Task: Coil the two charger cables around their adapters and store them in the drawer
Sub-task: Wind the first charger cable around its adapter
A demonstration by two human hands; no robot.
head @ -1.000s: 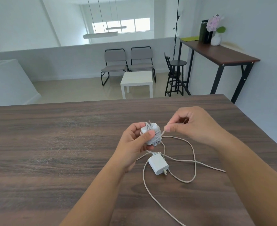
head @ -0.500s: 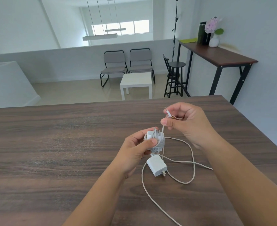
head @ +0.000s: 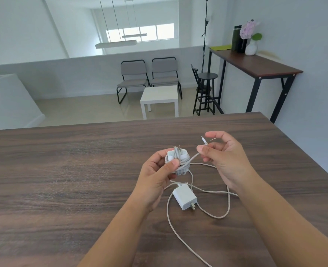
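The right hand swings the cable tip rightward, pinching it; the left hand clasps the wrapped adapter. Light, springy cord: hold near the plug.

wrapped adapter held aloft | second adapter flat, cable loose

Surface: dark wood-grain table filling the lower half of the frame | On it, lower centre: white adapter lying flat, prongs toward the lower right | Around it: loose pale cable looping right of the adapter, one strand trailing to the bottom edge.
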